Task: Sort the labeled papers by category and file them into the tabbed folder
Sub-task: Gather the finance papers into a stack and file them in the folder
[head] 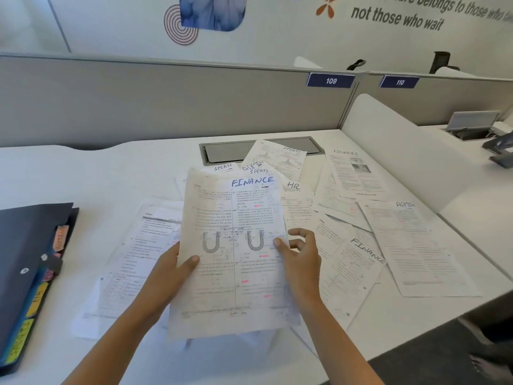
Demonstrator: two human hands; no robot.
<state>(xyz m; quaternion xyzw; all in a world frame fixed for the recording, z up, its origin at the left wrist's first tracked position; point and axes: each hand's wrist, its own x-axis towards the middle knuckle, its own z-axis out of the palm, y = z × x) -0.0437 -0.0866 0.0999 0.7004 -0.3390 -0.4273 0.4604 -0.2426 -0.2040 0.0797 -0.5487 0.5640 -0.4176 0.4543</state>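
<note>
A printed sheet headed FINANCE (233, 218) is lifted above the desk between both hands. My left hand (169, 269) pinches its left edge, thumb on top. My right hand (299, 257) holds its right edge, thumb on the page and fingers curled behind. Under and around it lie loose labeled papers: SPORTS (280, 158), HR (294, 190), two more FINANCE sheets (354, 173) (349, 270) and an ADMIN sheet (416, 245). The dark tabbed folder (25, 245) lies shut at the left edge, colored tabs (59, 238) showing along its side.
A white desk (97, 176) carries everything. A grey cable tray (222, 151) is set into it at the back, below a grey partition (166, 101). A white divider (394, 145) closes off the right side. The desk's front edge runs at lower right.
</note>
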